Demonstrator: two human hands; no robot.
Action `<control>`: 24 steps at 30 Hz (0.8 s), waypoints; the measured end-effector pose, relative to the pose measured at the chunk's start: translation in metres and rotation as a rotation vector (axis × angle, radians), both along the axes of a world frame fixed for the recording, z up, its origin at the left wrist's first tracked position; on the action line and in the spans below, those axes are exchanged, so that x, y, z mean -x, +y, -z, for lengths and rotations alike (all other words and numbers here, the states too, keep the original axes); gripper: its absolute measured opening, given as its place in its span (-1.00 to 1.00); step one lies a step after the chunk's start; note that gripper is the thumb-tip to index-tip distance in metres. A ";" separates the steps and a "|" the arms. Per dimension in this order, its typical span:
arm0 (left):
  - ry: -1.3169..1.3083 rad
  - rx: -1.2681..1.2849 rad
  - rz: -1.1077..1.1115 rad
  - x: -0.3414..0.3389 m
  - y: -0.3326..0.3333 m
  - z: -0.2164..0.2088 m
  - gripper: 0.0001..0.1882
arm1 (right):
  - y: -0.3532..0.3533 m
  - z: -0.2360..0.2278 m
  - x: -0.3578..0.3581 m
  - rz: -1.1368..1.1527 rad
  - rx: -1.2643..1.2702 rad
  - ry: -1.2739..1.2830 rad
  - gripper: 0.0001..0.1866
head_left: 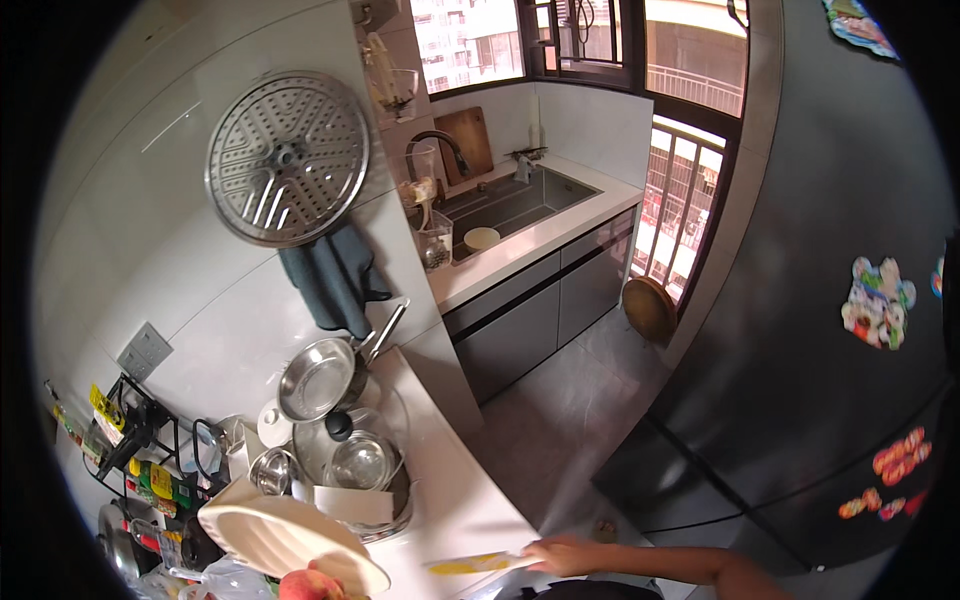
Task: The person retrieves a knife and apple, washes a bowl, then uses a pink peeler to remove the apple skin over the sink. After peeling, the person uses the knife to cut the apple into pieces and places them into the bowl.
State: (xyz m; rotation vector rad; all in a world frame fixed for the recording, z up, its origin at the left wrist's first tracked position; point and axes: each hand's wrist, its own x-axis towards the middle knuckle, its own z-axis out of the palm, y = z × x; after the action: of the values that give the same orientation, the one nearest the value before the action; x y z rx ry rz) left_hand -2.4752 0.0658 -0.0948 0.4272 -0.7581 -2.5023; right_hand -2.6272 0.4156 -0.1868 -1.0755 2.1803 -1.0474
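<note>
My right hand [562, 556] reaches in from the lower right, its fingers closed round the pale handle of what looks like a fruit knife [470, 565]. The blade has a yellow pattern, points left and lies over the edge of the white counter [480, 520]. A red and yellow peach [310, 585] shows at the lower edge, partly cut off by the picture. Behind the peach, a cream oblong basin [300, 535] leans at a tilt. My left hand is out of the picture.
Pots with a glass lid [372, 430] and a steel pan [318, 380] stand stacked by the wall. Bottles and packets fill a black rack [150, 430] at left. A dark fridge [800, 350] stands at right. Farther off is a sink [540, 205] holding a pale bowl [482, 238].
</note>
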 end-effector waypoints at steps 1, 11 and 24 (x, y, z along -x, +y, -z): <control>-0.014 -0.007 0.030 0.015 0.021 -0.002 -0.05 | 0.032 -0.013 0.007 0.069 -0.011 -0.034 -0.62; 0.069 -0.232 0.143 0.184 0.168 0.004 -0.12 | 0.132 -0.081 0.104 0.719 0.314 0.036 -0.80; -0.128 -0.007 0.220 0.319 0.160 0.066 -0.19 | 0.109 -0.107 0.239 0.978 0.302 -0.388 -0.85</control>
State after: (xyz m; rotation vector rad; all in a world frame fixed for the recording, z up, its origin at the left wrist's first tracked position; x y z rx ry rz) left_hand -2.7944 0.2253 -0.1605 0.5365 -0.8891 -2.7026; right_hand -2.8664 0.5246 -0.0803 0.2062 2.2332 -1.8356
